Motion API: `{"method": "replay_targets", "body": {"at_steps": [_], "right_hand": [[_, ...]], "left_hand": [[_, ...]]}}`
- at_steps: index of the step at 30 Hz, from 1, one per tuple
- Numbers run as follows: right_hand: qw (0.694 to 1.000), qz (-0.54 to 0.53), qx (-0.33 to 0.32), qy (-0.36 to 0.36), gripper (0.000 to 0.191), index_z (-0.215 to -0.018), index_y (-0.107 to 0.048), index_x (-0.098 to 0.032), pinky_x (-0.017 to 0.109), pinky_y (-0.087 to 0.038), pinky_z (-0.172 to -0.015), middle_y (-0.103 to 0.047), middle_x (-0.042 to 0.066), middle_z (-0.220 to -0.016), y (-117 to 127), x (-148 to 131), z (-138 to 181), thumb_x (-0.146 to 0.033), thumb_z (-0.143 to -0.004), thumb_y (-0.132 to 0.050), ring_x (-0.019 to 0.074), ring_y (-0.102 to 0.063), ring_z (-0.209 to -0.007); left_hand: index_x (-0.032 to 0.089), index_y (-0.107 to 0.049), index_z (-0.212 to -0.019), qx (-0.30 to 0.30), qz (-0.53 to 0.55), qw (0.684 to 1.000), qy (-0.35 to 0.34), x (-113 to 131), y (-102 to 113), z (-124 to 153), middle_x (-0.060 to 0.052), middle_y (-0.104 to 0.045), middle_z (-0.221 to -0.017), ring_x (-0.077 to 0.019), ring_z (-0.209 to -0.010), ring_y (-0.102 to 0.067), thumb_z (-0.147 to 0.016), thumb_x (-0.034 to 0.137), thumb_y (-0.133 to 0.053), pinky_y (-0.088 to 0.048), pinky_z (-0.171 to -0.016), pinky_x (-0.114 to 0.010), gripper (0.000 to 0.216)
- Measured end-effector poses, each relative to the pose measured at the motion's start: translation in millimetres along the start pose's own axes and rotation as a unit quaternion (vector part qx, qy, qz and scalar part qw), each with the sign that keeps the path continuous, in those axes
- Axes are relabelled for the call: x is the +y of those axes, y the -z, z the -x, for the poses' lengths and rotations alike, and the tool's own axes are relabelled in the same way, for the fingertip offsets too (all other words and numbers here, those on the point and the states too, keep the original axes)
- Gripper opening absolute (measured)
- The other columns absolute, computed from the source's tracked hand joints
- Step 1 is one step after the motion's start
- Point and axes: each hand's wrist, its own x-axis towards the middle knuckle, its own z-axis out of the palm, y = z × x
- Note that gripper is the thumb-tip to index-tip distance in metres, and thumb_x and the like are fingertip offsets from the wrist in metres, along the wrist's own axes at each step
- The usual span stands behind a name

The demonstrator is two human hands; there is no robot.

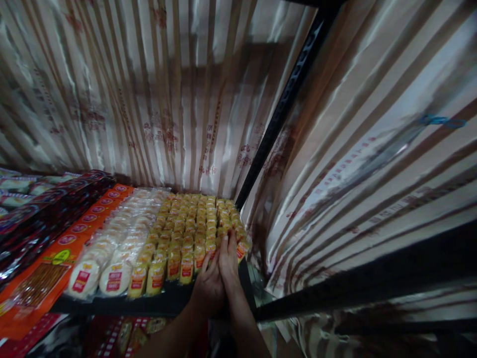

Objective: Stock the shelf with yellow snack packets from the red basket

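My left hand (209, 283) and my right hand (228, 261) lie close side by side at the front right of a shelf. Their fingers stretch forward over rows of small yellow wrapped snack packs (187, 264) with red and white labels. The fingertips reach among the right-hand rows, by a yellow pack (241, 248) at the end. Both hands look flat; whether anything small lies under or between them is hidden. Left of the yellow packs stand rows of round white wrapped crackers (115, 277).
Farther left lie orange snack bags (61, 256) and dark shiny packets (55, 214). A black shelf post (278, 117) rises at the right corner, with a black rail (357, 278) running rightward. Pleated printed sheeting (149, 89) hangs behind. More packets (137, 335) show below the shelf.
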Motion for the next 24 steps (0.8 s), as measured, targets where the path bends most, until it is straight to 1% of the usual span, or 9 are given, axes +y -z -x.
{"method": "replay_targets", "body": {"at_steps": [2,5,8,11,13,15,18,21,24], "right_hand": [[1.000,0.005,0.005,-0.001,0.077,-0.138,-0.025,-0.003,0.036,-0.011,-0.111,-0.025,0.016,-0.145,-1,-3,-5,-0.057,-0.083,-0.023,0.0201,-0.016,-0.136],[1.000,0.002,0.007,-0.008,0.077,-0.137,-0.028,-0.003,0.036,-0.012,-0.110,-0.024,0.016,-0.145,-4,-5,-10,-0.058,-0.082,-0.023,0.0211,-0.016,-0.136],[1.000,-0.001,0.008,-0.022,0.076,-0.134,-0.034,-0.004,0.037,-0.016,-0.109,-0.029,0.016,-0.143,-7,-2,-15,-0.058,-0.082,-0.023,0.0228,-0.022,-0.134],[0.999,0.022,0.026,-0.010,0.073,-0.128,-0.043,-0.004,0.040,-0.018,-0.108,-0.038,0.018,-0.138,-7,2,-21,-0.057,-0.083,-0.020,0.0243,-0.028,-0.131],[0.998,0.052,0.023,0.002,0.073,-0.124,-0.047,-0.003,0.039,-0.018,-0.108,-0.041,0.020,-0.135,-8,4,-25,-0.056,-0.084,-0.018,0.0246,-0.030,-0.131],[0.997,0.072,0.008,0.008,0.072,-0.124,-0.047,-0.003,0.038,-0.018,-0.108,-0.043,0.019,-0.134,-9,4,-27,-0.055,-0.084,-0.016,0.0240,-0.031,-0.130],[0.997,0.071,-0.001,0.000,0.071,-0.126,-0.045,-0.005,0.037,-0.019,-0.108,-0.043,0.018,-0.135,-12,3,-28,-0.055,-0.085,-0.015,0.0237,-0.032,-0.129],[0.998,0.062,0.007,-0.010,0.069,-0.130,-0.041,-0.006,0.038,-0.018,-0.108,-0.039,0.017,-0.138,-12,3,-30,-0.054,-0.085,-0.019,0.0239,-0.030,-0.131],[0.998,0.053,0.007,-0.019,0.067,-0.131,-0.041,-0.006,0.038,-0.017,-0.109,-0.038,0.017,-0.139,-11,2,-34,-0.052,-0.085,-0.023,0.0239,-0.028,-0.132]], "left_hand": [[0.017,-0.048,-0.126,0.015,0.006,1.000,0.007,0,-5,3,-0.009,-0.056,-0.123,-0.0217,-0.121,-0.043,-0.089,0.025,-0.035,-0.025,-0.109,-0.047,0.040],[0.019,-0.048,-0.126,0.025,0.015,1.000,0.009,0,-7,3,-0.009,-0.056,-0.123,-0.0213,-0.119,-0.046,-0.089,0.024,-0.034,-0.025,-0.108,-0.048,0.040],[0.016,-0.049,-0.125,0.022,0.018,1.000,0.009,-1,-6,1,-0.010,-0.055,-0.125,-0.0224,-0.119,-0.046,-0.089,0.022,-0.031,-0.027,-0.107,-0.049,0.041],[0.013,-0.050,-0.124,0.015,0.025,0.999,0.016,-1,-5,0,-0.011,-0.054,-0.126,-0.0237,-0.122,-0.042,-0.087,0.018,-0.030,-0.029,-0.106,-0.049,0.041],[0.013,-0.052,-0.122,0.021,0.032,0.999,0.021,-1,-6,0,-0.010,-0.056,-0.124,-0.0236,-0.123,-0.041,-0.087,0.017,-0.031,-0.029,-0.107,-0.049,0.041],[0.014,-0.052,-0.121,0.026,0.035,0.999,0.020,-1,-6,0,-0.010,-0.058,-0.121,-0.0234,-0.122,-0.042,-0.087,0.017,-0.032,-0.028,-0.107,-0.049,0.040],[0.013,-0.052,-0.122,0.031,0.029,0.999,0.017,-1,-7,-1,-0.011,-0.057,-0.121,-0.0228,-0.121,-0.044,-0.088,0.019,-0.031,-0.028,-0.107,-0.049,0.040],[0.012,-0.053,-0.120,0.036,0.025,0.999,0.021,0,-7,-2,-0.011,-0.058,-0.120,-0.0228,-0.121,-0.045,-0.087,0.018,-0.030,-0.028,-0.107,-0.049,0.040],[0.012,-0.054,-0.119,0.039,0.024,0.999,0.026,1,-6,-2,-0.011,-0.060,-0.118,-0.0227,-0.121,-0.045,-0.086,0.016,-0.030,-0.027,-0.108,-0.048,0.040]]}}
